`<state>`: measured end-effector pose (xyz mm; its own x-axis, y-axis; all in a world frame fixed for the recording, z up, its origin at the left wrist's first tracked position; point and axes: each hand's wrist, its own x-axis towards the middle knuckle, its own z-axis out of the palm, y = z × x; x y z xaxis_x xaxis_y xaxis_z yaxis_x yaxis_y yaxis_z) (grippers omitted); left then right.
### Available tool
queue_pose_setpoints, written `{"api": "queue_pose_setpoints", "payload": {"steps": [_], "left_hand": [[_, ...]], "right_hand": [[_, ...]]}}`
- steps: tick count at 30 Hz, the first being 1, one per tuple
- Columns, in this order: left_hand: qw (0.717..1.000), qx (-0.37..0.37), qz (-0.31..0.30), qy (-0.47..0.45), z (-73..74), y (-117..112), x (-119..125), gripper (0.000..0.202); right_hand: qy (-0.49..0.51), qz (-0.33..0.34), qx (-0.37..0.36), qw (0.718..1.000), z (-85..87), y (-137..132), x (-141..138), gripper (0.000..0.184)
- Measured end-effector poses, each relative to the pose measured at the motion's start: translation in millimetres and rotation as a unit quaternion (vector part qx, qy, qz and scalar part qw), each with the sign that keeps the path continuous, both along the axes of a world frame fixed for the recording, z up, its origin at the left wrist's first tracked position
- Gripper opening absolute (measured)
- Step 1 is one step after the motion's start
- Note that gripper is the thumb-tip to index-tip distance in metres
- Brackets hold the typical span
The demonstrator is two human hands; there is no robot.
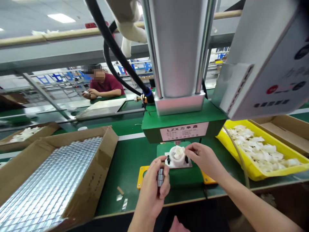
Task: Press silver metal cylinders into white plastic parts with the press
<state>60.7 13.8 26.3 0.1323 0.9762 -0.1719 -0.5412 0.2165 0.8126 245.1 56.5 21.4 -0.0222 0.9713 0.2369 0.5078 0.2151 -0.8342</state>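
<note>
My left hand point(152, 185) is closed around a small silver metal cylinder point(160, 176), held upright just in front of the press fixture. My right hand point(204, 158) pinches the edge of a white plastic impeller-like part point(177, 153) that sits on the white fixture block point(169, 162) of the green press base point(185, 177). Two black pins stand on either side of the part. Directly above it hangs the press head with a label plate point(183, 131).
A cardboard box of shiny metal cylinders point(51, 180) lies at the left. A yellow tray point(256, 174) of white plastic parts sits at the right, beside an open cardboard box point(287, 129). A control box point(270, 61) hangs at upper right. Another person point(103, 85) sits across the conveyor.
</note>
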Motion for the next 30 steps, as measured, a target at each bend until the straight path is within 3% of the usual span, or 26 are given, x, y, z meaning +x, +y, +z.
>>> {"api": "queue_pose_setpoints", "payload": {"steps": [4, 8, 17, 24, 26, 28, 30], "left_hand": [[0.999, -0.003, 0.035, 0.004, -8.1, -4, -12, 0.023], [0.999, -0.017, 0.028, 0.002, -16.0, -4, -14, 0.022], [0.999, -0.012, 0.032, 0.013, -18.2, -4, -16, 0.020], [0.999, -0.012, 0.034, 0.033, -21.9, -3, -14, 0.022], [0.997, 0.000, 0.044, 0.071, -21.5, -3, -18, 0.026], [0.981, 0.015, 0.071, 0.179, -21.3, -4, -29, 0.030], [0.923, 0.047, 0.106, 0.366, -23.5, -8, -44, 0.031]], "right_hand": [[-0.067, -0.003, 0.027, 0.997, 1.4, 6, -6, 0.017], [-0.127, -0.007, 0.060, 0.990, 0.3, 4, -4, 0.015], [-0.260, 0.001, 0.101, 0.960, 0.6, 2, -4, 0.011], [-0.216, -0.028, 0.117, 0.969, -1.9, 1, 11, 0.016], [-0.208, -0.021, 0.143, 0.967, -5.3, -4, 16, 0.015], [-0.212, -0.026, 0.155, 0.964, -12.8, -14, 22, 0.016], [-0.227, -0.051, 0.160, 0.959, -26.0, -28, 34, 0.019]]}}
